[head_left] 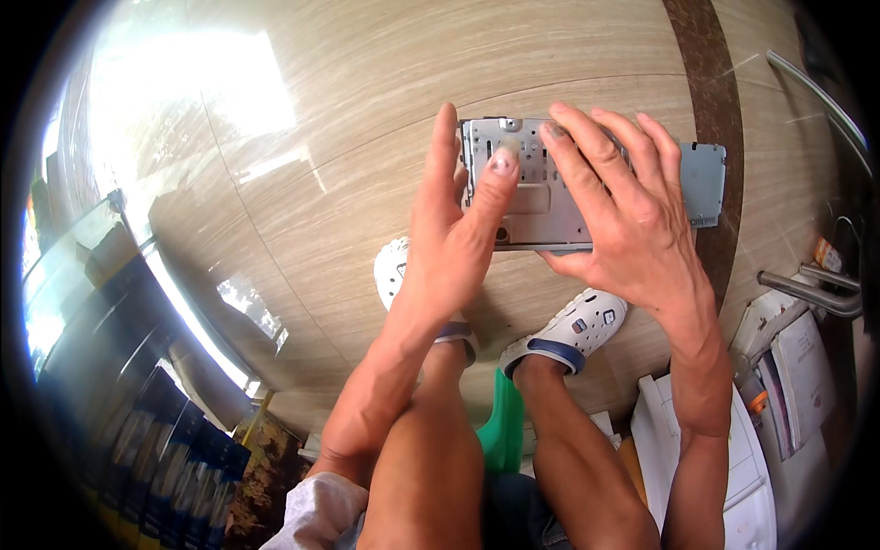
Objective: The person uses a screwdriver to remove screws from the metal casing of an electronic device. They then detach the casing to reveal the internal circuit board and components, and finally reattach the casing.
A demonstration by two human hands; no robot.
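A flat silver-grey metal casing [529,199] with rows of punched holes and a raised rectangle is held above the floor, in front of my shoes. My left hand [456,240] grips its left end, with the thumb on the top face and the fingers along the side. Across the right part lies my right hand [632,206], its fingers spread over the top and its thumb at the near edge. A blue-grey metal plate [705,183] sticks out past the right hand. Whether it joins the casing is hidden by that hand.
Glossy beige floor tiles [367,73] meet a dark brown strip [720,92] on the right. White clogs [582,325] are on my feet, with a green plastic piece [502,422] between my legs. A glass case [137,367] stands left; white containers [701,458] and metal tubes [802,286] stand right.
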